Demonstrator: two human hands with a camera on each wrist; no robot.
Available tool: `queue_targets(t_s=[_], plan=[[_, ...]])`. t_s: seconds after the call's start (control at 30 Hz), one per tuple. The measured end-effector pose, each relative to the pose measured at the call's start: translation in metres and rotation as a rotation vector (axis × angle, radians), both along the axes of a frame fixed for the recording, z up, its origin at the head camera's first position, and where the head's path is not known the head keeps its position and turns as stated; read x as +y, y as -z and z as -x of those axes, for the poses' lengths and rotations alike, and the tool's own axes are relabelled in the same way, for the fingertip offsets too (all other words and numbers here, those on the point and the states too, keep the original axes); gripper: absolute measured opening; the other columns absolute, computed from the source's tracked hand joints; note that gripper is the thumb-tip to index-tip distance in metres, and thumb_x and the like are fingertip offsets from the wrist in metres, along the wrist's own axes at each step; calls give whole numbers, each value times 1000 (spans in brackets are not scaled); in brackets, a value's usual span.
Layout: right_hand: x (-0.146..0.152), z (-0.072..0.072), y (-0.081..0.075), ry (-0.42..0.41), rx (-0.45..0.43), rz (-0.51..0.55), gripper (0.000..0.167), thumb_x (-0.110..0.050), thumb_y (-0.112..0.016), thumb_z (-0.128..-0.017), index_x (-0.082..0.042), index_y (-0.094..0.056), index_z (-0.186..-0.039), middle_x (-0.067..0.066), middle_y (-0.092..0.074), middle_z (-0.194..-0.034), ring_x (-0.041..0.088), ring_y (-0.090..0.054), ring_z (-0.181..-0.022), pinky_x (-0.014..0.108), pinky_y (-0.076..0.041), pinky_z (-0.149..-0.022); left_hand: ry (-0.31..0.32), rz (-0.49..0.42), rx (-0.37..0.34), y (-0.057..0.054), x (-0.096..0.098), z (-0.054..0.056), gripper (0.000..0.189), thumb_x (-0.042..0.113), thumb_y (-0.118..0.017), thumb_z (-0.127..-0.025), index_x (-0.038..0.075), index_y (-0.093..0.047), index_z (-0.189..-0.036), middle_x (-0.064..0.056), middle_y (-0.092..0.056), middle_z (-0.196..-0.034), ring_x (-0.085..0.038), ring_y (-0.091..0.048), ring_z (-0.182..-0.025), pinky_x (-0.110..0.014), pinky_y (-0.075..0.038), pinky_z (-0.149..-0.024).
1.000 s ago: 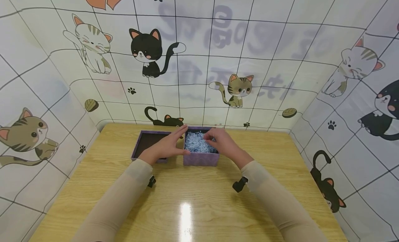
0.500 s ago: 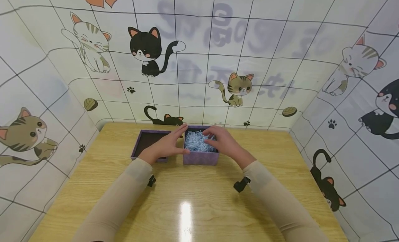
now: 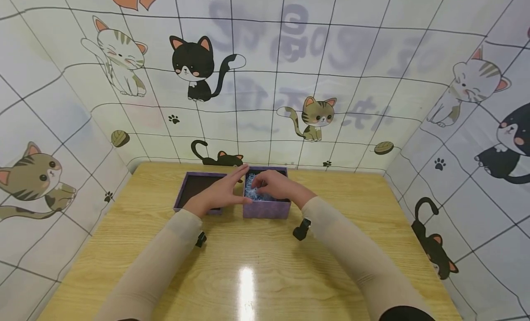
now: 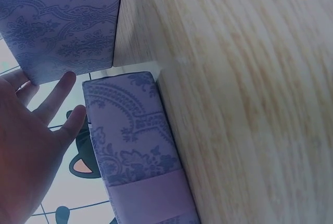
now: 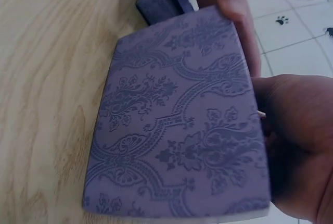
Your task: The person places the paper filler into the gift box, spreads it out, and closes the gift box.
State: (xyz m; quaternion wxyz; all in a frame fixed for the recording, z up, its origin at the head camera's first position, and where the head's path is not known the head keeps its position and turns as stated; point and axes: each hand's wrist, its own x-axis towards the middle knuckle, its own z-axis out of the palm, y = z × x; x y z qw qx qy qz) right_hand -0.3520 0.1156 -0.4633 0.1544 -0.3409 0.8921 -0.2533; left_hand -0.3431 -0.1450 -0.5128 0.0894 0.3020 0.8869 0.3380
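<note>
Has box (image 3: 266, 210) at back of tabletop (image 3: 256, 249), near cat-print wall (image 3: 256, 82). Touches box's left rim with left hand (image 3: 222, 192), fingers spread. Holds right hand (image 3: 282, 185) over blue shreds (image 3: 250, 191) inside, with fingers bent; cannot tell whether pinching any. Has hands apart from each other. Hides most shreds behind right hand, and right part of lid (image 3: 194, 188), just left of box, behind left. Wears black devices (image 3: 301, 230) under wrists.
</note>
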Motion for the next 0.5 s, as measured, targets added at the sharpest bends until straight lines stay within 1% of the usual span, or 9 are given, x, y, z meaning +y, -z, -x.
queue_targets(t_s=[0.13, 0.23, 0.4, 0.5], plan=[[-6, 10, 7, 15, -39, -44, 22, -8, -72, -109, -10, -79, -130, 5, -77, -126, 22, -72, -118, 40, -59, -102, 1, 1, -6, 0, 0, 0, 119, 73, -78, -93, 28, -12, -181, 6, -3, -187, -35, -28, -166, -69, -38, -122], [-9, 16, 12, 7, -39, -88, 26, -7, -72, -109, -7, -77, -135, 8, -76, -129, 25, -72, -121, 42, -58, -104, 0, 2, -5, 1, -1, 1, 119, 73, -79, -93, 29, -12, -181, 7, -2, -187, -35, -28, -166, -69, -38, -122], [-13, 18, 16, -44, -30, -179, 38, -10, -73, -109, -4, -71, -146, 12, -71, -144, 28, -67, -133, 45, -54, -112, -1, 0, 4, 1, -1, 1, 119, 74, -79, -92, 30, -12, -181, 5, -3, -187, -36, -26, -166, -70, -37, -122], [-12, 17, 14, -66, -37, -178, 42, -9, -74, -108, -4, -69, -149, 13, -68, -149, 29, -65, -136, 45, -53, -114, -1, 1, 3, 1, -1, 0, 120, 75, -79, -91, 30, -12, -181, 4, -3, -187, -36, -26, -167, -70, -36, -122]])
